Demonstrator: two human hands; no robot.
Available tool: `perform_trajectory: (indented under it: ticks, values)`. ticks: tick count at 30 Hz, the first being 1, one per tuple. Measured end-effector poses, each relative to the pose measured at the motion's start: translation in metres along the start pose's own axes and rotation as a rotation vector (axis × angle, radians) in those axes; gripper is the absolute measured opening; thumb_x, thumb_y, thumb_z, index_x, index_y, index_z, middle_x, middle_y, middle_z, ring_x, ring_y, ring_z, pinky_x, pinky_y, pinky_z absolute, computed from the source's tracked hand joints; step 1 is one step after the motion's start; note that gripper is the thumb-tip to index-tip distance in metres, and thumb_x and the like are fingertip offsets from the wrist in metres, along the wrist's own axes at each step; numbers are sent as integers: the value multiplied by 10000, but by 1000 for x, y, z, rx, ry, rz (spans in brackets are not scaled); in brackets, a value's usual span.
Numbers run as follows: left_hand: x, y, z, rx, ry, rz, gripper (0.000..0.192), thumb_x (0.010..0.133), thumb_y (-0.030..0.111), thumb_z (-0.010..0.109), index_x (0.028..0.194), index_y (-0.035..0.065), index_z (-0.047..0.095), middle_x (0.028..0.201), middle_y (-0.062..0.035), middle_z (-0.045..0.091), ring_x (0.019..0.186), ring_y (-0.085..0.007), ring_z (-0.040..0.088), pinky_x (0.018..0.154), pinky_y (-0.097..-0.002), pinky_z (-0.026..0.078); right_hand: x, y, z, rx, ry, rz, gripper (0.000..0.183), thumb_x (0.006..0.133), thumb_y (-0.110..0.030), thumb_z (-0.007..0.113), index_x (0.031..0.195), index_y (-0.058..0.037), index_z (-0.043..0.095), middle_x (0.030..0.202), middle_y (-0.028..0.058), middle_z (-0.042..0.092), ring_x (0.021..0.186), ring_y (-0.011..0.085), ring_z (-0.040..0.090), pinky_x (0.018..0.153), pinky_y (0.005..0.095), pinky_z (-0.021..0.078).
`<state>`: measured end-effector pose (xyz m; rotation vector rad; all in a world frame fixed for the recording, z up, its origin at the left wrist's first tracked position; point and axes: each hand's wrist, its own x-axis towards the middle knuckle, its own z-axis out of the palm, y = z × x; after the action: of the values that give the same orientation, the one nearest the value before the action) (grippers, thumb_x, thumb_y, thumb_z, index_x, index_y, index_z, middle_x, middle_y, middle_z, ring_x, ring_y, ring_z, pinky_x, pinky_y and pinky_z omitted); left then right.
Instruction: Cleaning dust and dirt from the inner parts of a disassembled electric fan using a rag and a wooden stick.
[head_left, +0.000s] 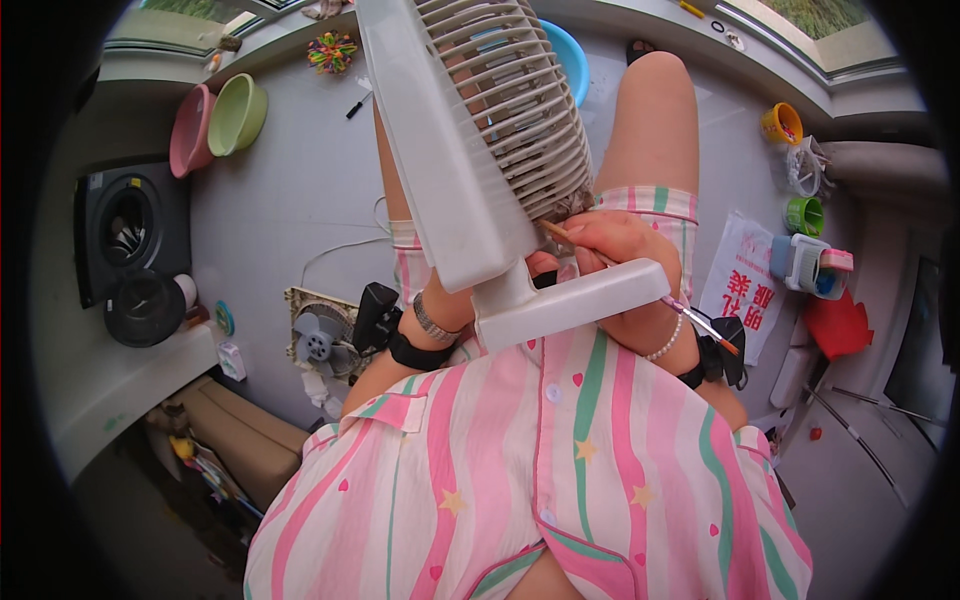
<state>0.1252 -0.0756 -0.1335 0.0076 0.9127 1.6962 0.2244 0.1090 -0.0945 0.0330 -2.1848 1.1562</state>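
A white plastic fan housing (450, 165) with a slatted grille (517, 97) stands tilted between my legs. Its foot (570, 304) points towards my chest. My right hand (626, 236) grips a slim paintbrush (694, 322); the wooden handle end touches or nearly touches the grille's lower corner, and the reddish bristles point back towards me. A greyish clump (574, 202), cloth or dust, sits at that corner. My left hand (541, 262) is mostly hidden behind the housing and foot, with only fingertips showing, so its hold is unclear.
On the floor to the left lies a fan part with grey blades (319, 341), near a cable (337, 246) and a screwdriver (358, 106). A blue basin (568, 60) stands beyond the grille. Green (240, 116) and pink (191, 135) basins lean left. A printed plastic bag (739, 285) lies right.
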Motion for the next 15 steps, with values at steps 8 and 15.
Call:
perform_trajectory:
  ticks: [8,15]
  values:
    - [6,-6,-4,1247,3,579,280,826,165,725,1096,110,677,1015,-60,679,861,-204,649,728,-325,528,-1,2,9,56,37,8,183,796,38,644,960,-23,590,884,116,658,761,285,656,646,344,534]
    - [2,-3,7,-36,58,147,393,964,262,519,1221,-35,504,1064,-197,646,894,-252,687,761,-313,589,-4,4,8,77,57,79,160,822,23,635,971,-4,583,891,123,659,759,284,659,641,329,531]
